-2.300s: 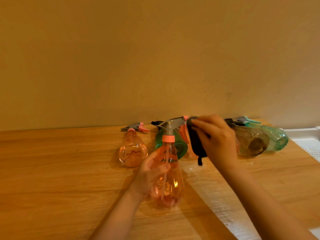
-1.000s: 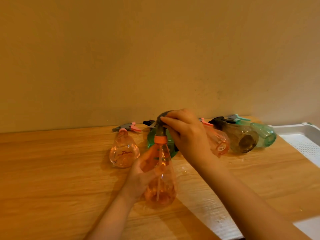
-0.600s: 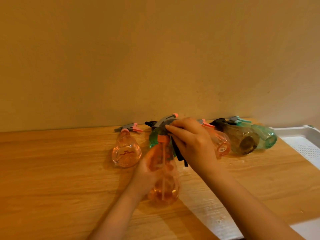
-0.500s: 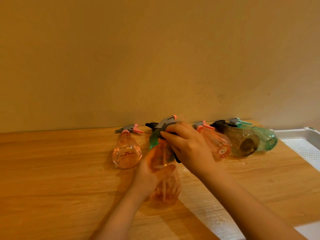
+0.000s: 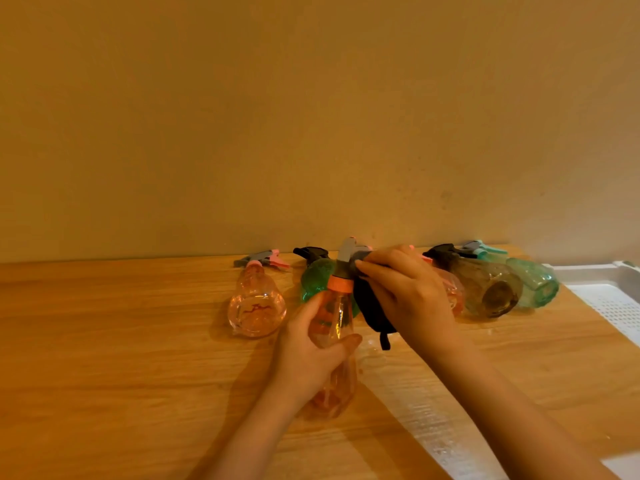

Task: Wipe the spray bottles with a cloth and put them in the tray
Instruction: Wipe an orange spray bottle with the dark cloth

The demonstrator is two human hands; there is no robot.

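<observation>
Wooden worktop (image 5: pixel 104 341) against plain wall, left hand (image 5: pixel 308 362) gripping orange spray bottle (image 5: pixel 334 327), right hand (image 5: pixel 405 296) pinching dark cloth (image 5: pixel 372 310) on its nozzle, no legible labels

You held one spray bottle (image 5: pixel 334 344) upright in your left hand (image 5: pixel 311 355), near the middle of the table (image 5: pixel 104 358). Your right hand (image 5: pixel 405 292) was just right of its top, pressing a cloth (image 5: pixel 372 310) on the sprayer head (image 5: pixel 349 252). Behind them, a row of bottles (image 5: pixel 491 285) lay on their sides along the wall (image 5: pixel 311 116). One lying bottle (image 5: pixel 257 306) was to the left of your hands. The tray (image 5: pixel 609 289) sat at the table's far right edge.
</observation>
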